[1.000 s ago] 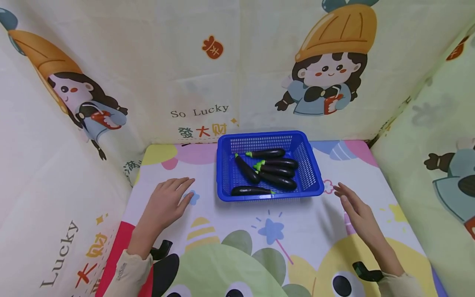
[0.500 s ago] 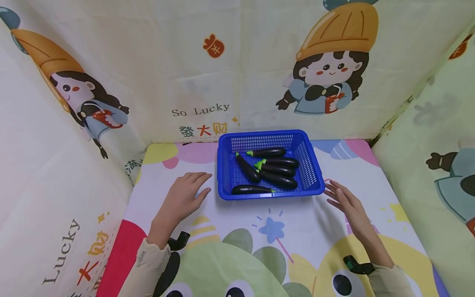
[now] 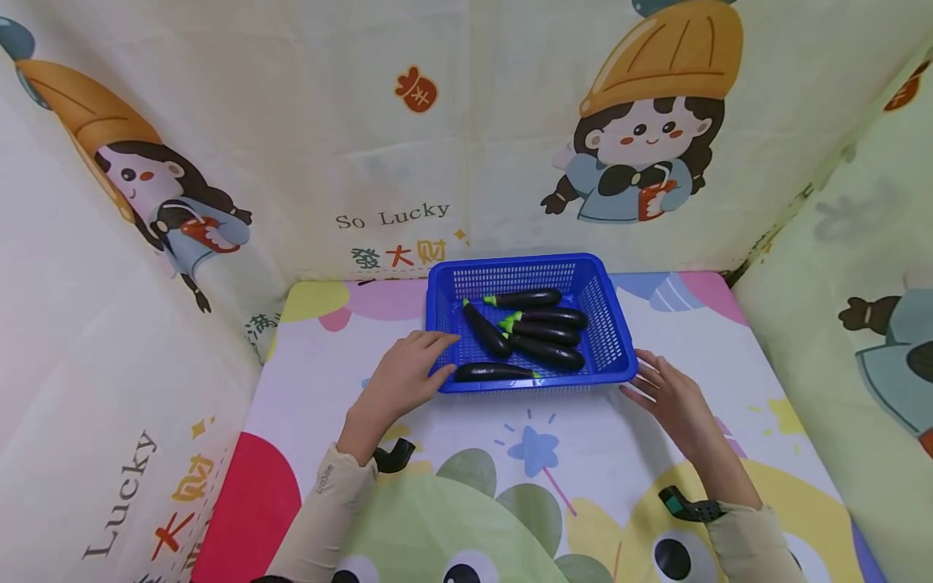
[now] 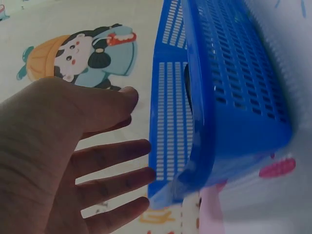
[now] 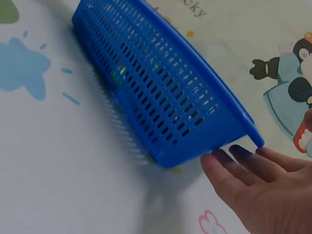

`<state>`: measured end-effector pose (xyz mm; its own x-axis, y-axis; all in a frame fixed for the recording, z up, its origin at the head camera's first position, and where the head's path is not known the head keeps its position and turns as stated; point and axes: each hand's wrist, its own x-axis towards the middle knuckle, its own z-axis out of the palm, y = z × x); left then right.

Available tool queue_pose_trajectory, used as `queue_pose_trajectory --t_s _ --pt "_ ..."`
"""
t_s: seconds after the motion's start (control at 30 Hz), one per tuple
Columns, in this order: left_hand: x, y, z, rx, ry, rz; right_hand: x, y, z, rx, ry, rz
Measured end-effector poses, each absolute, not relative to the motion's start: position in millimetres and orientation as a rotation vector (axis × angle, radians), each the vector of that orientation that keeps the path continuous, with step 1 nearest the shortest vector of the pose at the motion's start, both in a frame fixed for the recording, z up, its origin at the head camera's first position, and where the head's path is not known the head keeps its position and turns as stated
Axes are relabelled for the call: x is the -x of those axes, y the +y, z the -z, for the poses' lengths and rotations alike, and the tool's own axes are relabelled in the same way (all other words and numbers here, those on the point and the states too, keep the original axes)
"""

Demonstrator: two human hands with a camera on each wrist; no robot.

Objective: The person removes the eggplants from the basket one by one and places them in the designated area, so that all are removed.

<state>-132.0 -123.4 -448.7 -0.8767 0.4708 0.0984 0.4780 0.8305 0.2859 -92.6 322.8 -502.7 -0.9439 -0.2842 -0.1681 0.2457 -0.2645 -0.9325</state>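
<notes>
A blue plastic basket (image 3: pixel 605 336) with mesh walls stands on the table and holds several dark, glossy eggplants (image 3: pixel 548 353) with green stems. My left hand (image 3: pixel 404 374) reaches over the basket's left front corner, fingers extended and thumb apart. In the left wrist view, the spread fingers (image 4: pixel 114 185) overlap the basket's rim (image 4: pixel 202 112). At the other end, my right hand (image 3: pixel 674 401) has its relaxed fingers by the right front corner. The right wrist view shows those fingertips (image 5: pixel 219 158) right under the rim, against the end wall.
A printed tablecloth (image 3: pixel 466 437) with cartoon figures covers the table. Cream curtains (image 3: pixel 503 162) with printed characters hang behind and on both sides, close to the basket's back edge. Each wrist wears a black strap-mounted device (image 3: pixel 394 456).
My left hand has moved right, from beside the basket to over its left rim. The right hand has come left to the basket's right corner. Basket and eggplants stay in place.
</notes>
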Motion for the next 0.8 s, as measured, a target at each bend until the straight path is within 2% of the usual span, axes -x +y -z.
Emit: queue_pose_trajectory --t_s 0.37,0.8 --pt "149 -94 463 0.845 -3.092 0.511 104 314 497 -0.216 1.555 2.231" --pt "160 -73 479 0.826 -3.263 0.5 110 303 500 -0.316 1.564 2.24"
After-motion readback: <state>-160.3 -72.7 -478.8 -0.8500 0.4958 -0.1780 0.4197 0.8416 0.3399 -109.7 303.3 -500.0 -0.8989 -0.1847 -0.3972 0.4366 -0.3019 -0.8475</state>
